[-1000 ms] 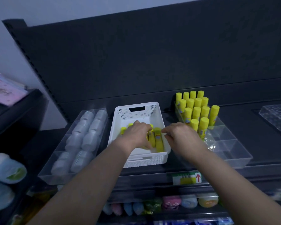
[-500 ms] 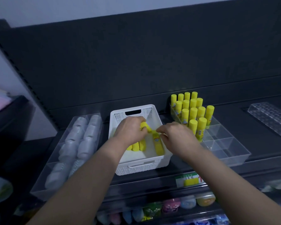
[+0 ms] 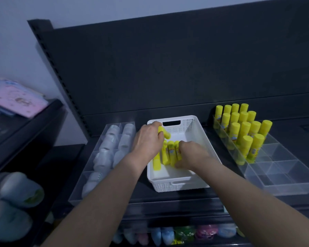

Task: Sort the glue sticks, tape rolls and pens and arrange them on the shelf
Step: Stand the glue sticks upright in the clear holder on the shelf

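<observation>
nearest, below the shelf [image 3: 177, 202] front, a row of coloured items [image 3: 185, 232], blurred. two bare forearms reach over the shelf edge into a white basket [image 3: 177, 186] standing on it.

right hand [image 3: 193, 155]: inside the basket, fingers [image 3: 183, 146] curled over the right side of the lying glue sticks [image 3: 168, 154], thumb at their near ends, grasping them. these sticks are yellow with printed labels, side by side on the basket floor, lengthwise toward the back.

left hand [image 3: 148, 141]: over the basket's left wall, fingers bent round a single glue stick [image 3: 165, 133], gripped near the far left corner, its yellow end pointing right.

left of the basket, a left tray [image 3: 86, 165] of pale tape rolls [image 3: 109, 148]. to the right, a divided tray [image 3: 284, 175] with upright glue sticks [image 3: 243, 129] in its far compartments. behind, the dark back panel [image 3: 168, 68].
</observation>
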A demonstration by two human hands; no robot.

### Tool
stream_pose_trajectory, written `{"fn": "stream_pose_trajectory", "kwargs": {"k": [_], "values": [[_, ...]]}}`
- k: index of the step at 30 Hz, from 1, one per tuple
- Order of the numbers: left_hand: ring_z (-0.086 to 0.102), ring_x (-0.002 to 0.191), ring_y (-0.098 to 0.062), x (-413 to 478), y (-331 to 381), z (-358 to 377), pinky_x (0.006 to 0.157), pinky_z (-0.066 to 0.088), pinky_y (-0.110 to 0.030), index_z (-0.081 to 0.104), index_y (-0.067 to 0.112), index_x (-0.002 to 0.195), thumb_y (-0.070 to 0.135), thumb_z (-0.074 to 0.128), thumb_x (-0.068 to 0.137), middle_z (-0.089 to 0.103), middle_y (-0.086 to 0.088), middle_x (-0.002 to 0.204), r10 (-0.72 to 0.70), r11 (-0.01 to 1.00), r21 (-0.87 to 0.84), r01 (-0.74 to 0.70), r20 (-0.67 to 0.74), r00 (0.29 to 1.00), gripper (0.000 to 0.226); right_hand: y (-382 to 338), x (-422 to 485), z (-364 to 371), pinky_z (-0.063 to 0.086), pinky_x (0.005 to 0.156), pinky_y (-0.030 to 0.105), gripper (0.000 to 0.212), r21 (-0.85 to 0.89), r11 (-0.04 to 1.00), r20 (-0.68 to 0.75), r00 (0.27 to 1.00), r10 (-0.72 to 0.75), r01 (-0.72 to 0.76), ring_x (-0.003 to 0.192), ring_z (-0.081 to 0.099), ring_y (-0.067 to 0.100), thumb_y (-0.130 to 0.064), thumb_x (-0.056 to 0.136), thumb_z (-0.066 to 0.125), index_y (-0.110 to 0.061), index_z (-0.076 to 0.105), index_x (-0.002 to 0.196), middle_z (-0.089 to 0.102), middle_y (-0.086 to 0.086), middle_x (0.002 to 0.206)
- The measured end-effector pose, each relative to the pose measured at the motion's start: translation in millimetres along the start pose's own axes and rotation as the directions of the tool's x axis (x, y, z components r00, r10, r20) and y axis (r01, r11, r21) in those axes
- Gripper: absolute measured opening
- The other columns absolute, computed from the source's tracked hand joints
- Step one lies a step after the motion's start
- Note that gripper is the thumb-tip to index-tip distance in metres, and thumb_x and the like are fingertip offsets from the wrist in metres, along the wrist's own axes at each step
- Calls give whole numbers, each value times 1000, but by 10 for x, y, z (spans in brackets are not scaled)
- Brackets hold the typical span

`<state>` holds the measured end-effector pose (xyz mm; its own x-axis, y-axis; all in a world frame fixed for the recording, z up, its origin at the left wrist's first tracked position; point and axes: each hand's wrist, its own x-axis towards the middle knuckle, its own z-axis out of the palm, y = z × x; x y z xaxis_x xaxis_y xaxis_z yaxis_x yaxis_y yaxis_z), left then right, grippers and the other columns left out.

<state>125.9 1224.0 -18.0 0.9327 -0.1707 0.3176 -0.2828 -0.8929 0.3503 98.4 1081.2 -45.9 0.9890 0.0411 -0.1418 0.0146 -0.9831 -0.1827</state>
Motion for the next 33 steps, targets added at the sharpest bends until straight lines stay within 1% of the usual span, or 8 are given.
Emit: {"fn": "stream_pose_trajectory", "kwargs": {"k": [4,8,13,17,21,26,30,33], "values": [[55,110,-30,-29,-8,-20,87,44,-38,52,19,133,23,47,95,65,-13,113,-10,1000,-16,10,-6,1000,38,28,33,35,40,72,29,36,5,1000,-33,999,10,-10,106,59,32,-20,86,58,-10,48,119,59,11,116],[55,110,-29,-28,40,-70,88,43,-37,53,17,132,22,48,95,64,-11,116,12,998,-68,-15,-38,999,37,135,-57,-123,45,76,31,34,87,995,-201,978,60,-43,106,58,30,-14,82,55,-15,56,116,61,8,115],[55,110,-30,17,318,-114,91,42,-36,56,10,127,14,49,94,63,-12,118,60,972,-217,-94,-159,985,34,289,-291,-568,42,74,32,32,147,989,-503,863,49,30,104,58,27,-20,84,55,-22,60,116,63,4,112],[52,116,-28,56,732,-113,97,40,-36,54,9,129,13,47,95,58,-11,125,93,941,-299,-160,-227,970,34,604,-584,-926,40,80,32,29,227,969,-615,785,67,96,108,55,26,-22,91,56,-19,60,119,61,5,115],[52,114,-26,48,1348,-80,96,36,-29,53,8,130,12,46,97,54,-12,126,144,909,-349,-229,-253,957,34,1141,-871,-1121,43,83,34,26,247,966,-653,750,105,81,107,54,25,-23,92,54,-21,61,118,59,2,111],[52,117,-23,59,2061,90,98,34,-24,54,8,130,14,45,98,53,-9,127,179,879,-402,-256,-221,959,33,1876,-1158,-1194,47,85,37,25,240,971,-673,720,168,-2,109,54,27,-21,90,56,-21,63,115,62,4,111],[52,117,-23,88,2484,340,98,38,-29,55,13,128,17,46,98,57,-7,125,216,893,-372,-252,-137,967,32,2371,-1260,-1173,46,88,39,27,261,965,-626,757,185,-20,108,55,29,-19,90,57,-19,63,116,62,5,111],[49,118,-24,107,2695,557,97,40,-34,54,18,126,21,45,98,58,-5,123,273,935,-227,-271,-24,962,29,2619,-1246,-1122,45,88,36,28,284,959,-579,798,169,3,108,55,27,-18,90,56,-20,63,117,62,4,111]]}}
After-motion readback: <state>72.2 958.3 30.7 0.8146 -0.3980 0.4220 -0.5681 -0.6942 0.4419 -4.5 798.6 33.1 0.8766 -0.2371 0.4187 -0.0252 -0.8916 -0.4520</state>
